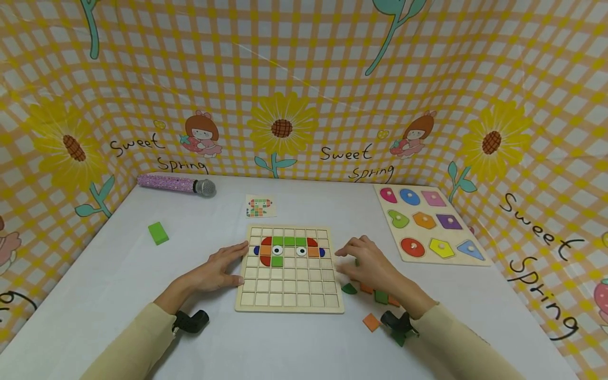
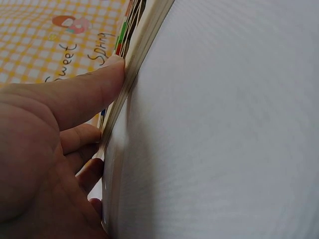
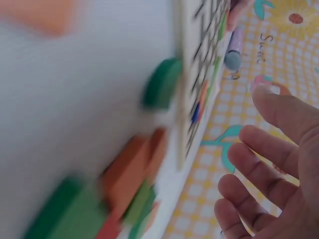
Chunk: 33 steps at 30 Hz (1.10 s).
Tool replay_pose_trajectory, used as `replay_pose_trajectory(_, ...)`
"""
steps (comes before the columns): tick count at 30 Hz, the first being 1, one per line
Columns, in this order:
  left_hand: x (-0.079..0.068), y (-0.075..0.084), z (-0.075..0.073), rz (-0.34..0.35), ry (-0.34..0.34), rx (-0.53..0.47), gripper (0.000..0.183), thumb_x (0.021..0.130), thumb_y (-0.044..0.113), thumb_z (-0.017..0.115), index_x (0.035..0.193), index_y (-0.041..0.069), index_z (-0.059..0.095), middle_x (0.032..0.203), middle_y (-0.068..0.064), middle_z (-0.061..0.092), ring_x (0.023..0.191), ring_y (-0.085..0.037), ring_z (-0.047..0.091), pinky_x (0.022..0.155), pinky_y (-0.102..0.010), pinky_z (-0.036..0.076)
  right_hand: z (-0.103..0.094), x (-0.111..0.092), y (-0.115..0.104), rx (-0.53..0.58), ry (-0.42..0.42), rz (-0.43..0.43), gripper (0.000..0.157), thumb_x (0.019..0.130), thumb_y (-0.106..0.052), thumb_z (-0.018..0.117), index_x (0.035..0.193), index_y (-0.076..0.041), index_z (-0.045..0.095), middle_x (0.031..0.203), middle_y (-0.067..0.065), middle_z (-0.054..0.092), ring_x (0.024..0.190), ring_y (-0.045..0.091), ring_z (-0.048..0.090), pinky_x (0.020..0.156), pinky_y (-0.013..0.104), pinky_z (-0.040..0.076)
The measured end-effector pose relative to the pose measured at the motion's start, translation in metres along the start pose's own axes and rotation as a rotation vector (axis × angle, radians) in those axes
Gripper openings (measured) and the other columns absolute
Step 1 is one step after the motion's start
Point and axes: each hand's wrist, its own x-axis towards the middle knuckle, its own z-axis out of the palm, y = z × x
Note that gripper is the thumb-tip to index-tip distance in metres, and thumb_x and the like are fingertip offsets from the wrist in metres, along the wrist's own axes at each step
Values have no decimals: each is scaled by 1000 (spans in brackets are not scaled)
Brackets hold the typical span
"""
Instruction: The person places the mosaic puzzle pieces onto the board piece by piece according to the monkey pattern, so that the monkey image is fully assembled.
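Observation:
A wooden grid board (image 1: 291, 287) lies in the middle of the table, with red, orange, green and blue pieces and two eye pieces set in its upper rows. My left hand (image 1: 214, 272) touches the board's left edge; in the left wrist view the thumb (image 2: 94, 92) rests along its side, fingers fairly straight. Just right of the board, my right hand (image 1: 368, 266) hovers above loose pieces. The right wrist view shows its fingers (image 3: 264, 186) spread and loosely bent, holding nothing. Near it lie a dark green rounded piece (image 1: 349, 288) and orange pieces (image 3: 127, 172), partly hidden by the hand.
Behind the board lies a small pattern card (image 1: 260, 206). A shape puzzle board (image 1: 429, 253) sits at the right, a glittery microphone (image 1: 176, 184) at the back left, and a green block (image 1: 158, 233) at the left. An orange square (image 1: 371, 322) lies near the right wrist.

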Motion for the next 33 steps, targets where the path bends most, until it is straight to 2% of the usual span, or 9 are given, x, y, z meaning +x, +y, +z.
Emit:
replay_pose_trajectory(2,0,-1,0,-2,1,1,78,85,24,68,149,7,27,159,-9,16,145,-40,9,111,-67,2,-1,-9,8,-7,-2,12,29,79,-26,75,104,-11,72,103,1,65,94,19,47,85,40,45)
replay_pose_trajectory(7,0,-1,0,4,1,0,78,85,25,68,149,7,27,159,-9,16,145,-39,9,111,-67,2,-8,-33,24,-3,-20,64,27,78,-26,76,102,-14,72,101,-1,65,93,15,46,78,34,45)
replay_pose_trajectory(12,-1,1,0,13,5,-5,79,85,26,68,149,6,27,159,-10,16,145,-40,11,111,-65,7,-17,-55,32,-23,-50,101,25,77,-26,77,100,-16,73,95,-6,63,90,11,44,74,27,45)
replay_pose_trajectory(17,-1,1,0,12,6,-7,79,85,26,68,149,6,27,159,-10,16,145,-40,12,112,-65,7,-19,-73,37,-28,-81,132,24,76,-28,78,97,-18,74,93,-8,63,90,10,44,75,27,45)
replay_pose_trajectory(24,-1,1,-1,8,4,-7,79,85,25,68,149,6,26,159,-10,16,145,-40,11,111,-66,6,-20,-86,41,-46,-101,171,22,73,-31,79,91,-19,74,90,-8,63,89,11,44,71,27,42)
replay_pose_trajectory(33,-1,0,0,11,7,-4,78,85,26,68,149,7,27,159,-9,16,145,-40,11,112,-65,7,-19,-90,42,-110,-92,188,24,70,-34,81,87,-18,74,85,-9,61,86,12,43,70,28,39)
